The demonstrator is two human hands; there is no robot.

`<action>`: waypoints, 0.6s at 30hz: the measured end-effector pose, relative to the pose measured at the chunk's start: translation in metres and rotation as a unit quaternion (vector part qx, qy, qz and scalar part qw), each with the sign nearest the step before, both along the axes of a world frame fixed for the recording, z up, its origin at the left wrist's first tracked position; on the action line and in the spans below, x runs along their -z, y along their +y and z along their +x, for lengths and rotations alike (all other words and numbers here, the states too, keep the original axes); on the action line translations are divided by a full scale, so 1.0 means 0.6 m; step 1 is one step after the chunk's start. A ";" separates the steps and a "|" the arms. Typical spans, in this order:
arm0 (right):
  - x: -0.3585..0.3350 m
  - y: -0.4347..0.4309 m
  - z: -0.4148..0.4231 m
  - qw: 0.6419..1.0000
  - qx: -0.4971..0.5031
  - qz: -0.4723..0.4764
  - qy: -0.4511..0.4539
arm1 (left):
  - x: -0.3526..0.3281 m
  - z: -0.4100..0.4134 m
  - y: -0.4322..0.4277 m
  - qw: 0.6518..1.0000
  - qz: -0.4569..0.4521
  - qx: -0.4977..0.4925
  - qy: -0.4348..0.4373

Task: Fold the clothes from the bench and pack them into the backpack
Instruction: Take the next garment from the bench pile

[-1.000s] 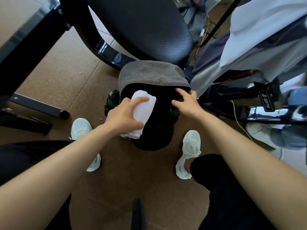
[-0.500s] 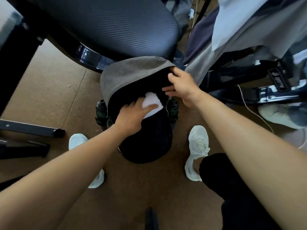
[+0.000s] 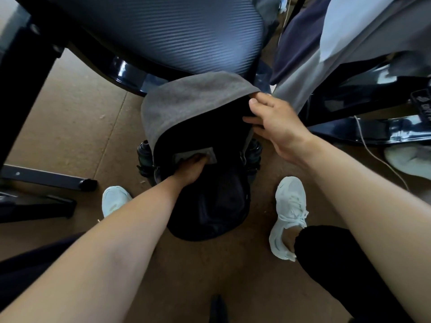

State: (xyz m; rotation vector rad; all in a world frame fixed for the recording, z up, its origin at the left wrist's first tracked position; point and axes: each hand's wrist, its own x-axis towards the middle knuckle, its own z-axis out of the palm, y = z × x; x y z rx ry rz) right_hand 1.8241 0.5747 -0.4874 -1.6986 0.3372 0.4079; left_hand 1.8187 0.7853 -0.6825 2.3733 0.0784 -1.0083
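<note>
A black backpack [image 3: 217, 206] stands on the floor between my feet, its grey-lined top flap [image 3: 186, 101] lifted back. My left hand [image 3: 190, 170] reaches down inside the opening, fingers closed on a folded white garment [image 3: 210, 155] that shows only as a pale corner in the dark. My right hand [image 3: 272, 122] grips the right rim of the opening and holds it wide. More clothes [image 3: 338, 43], grey, navy and pale blue, hang over the bench at upper right.
A black padded bench seat [image 3: 175, 31] looms right above the backpack, its glossy frame [image 3: 130, 71] behind it. Black metal legs [image 3: 46, 180] lie at the left. A white cable [image 3: 377, 159] trails on the brown floor at right. Bottles [image 3: 143, 155] sit in both side pockets.
My left hand has pushed the white garment from above the opening down deep into the backpack. My right hand shifted up along the rim, spreading it wider.
</note>
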 end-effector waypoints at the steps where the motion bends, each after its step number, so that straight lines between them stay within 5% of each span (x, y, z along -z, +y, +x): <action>1: -0.003 0.001 -0.004 1.000 -0.004 -0.002 0.000 | 0.000 0.001 -0.001 1.000 -0.012 -0.022 0.008; 8: -0.006 0.004 -0.027 1.000 -0.023 -0.003 -0.006 | 0.025 0.017 0.012 0.993 -0.039 -0.085 0.069; 12: -0.009 0.004 -0.032 0.999 -0.046 -0.014 -0.014 | 0.192 0.039 0.044 0.991 -0.042 -0.103 0.072; 18: -0.017 0.002 -0.034 0.998 -0.042 -0.045 -0.014 | -0.004 0.018 -0.014 0.994 -0.042 -0.093 0.042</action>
